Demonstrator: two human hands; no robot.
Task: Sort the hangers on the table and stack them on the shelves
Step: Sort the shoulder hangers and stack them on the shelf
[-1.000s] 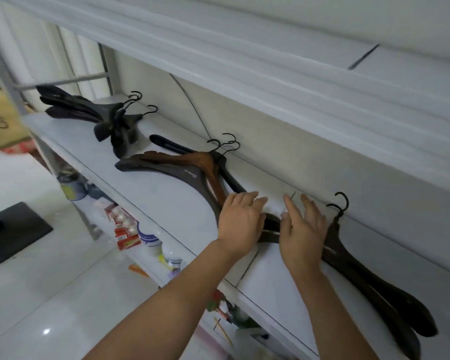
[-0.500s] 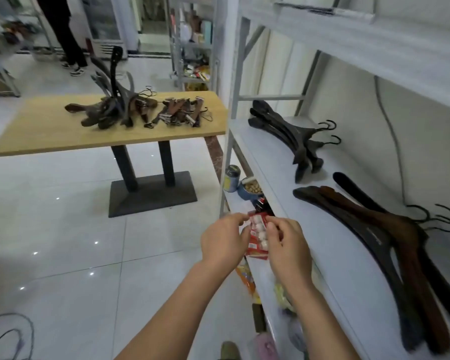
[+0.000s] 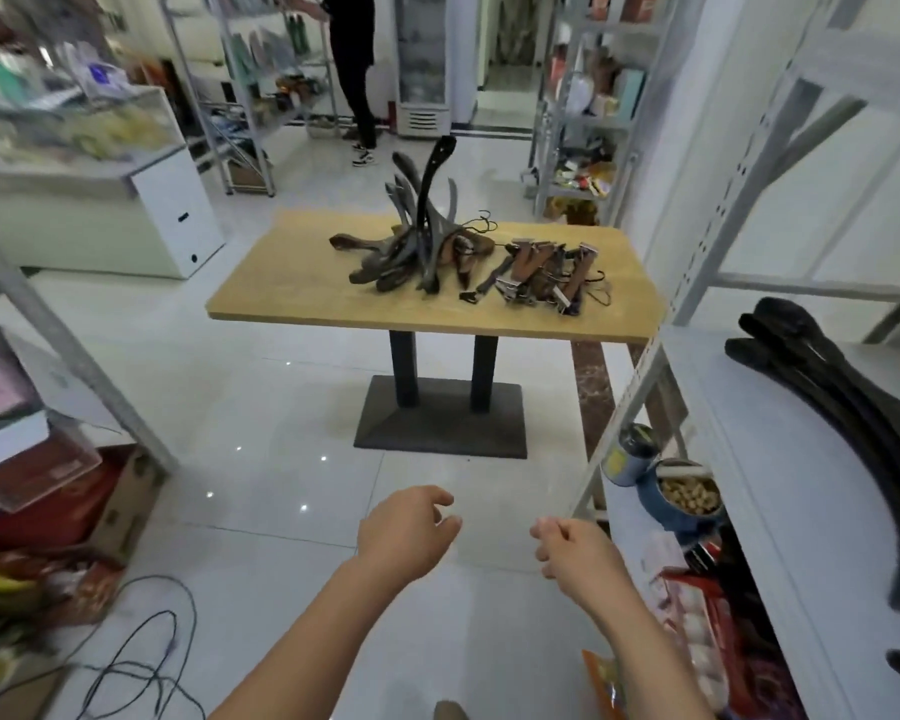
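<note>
A wooden table (image 3: 307,298) stands ahead with a heap of dark wooden hangers (image 3: 411,246) and a smaller bunch of clip hangers (image 3: 541,275) to its right. On the white shelf (image 3: 780,459) at my right lies a stack of black hangers (image 3: 842,397). My left hand (image 3: 409,532) and my right hand (image 3: 575,550) hang in front of me over the floor, fingers loosely curled, holding nothing, far short of the table.
A person stands at a rack (image 3: 354,70) in the back. Cans (image 3: 635,454) and packets (image 3: 697,631) sit on the lower shelf at right. Boxes (image 3: 48,491) and cables (image 3: 136,667) lie on the floor at left. A white counter (image 3: 100,200) is far left.
My view has swung from the shelf to the table. My hands left the brown hangers on the shelf, passed together by the shelf edge, and now hang apart and bare over the floor.
</note>
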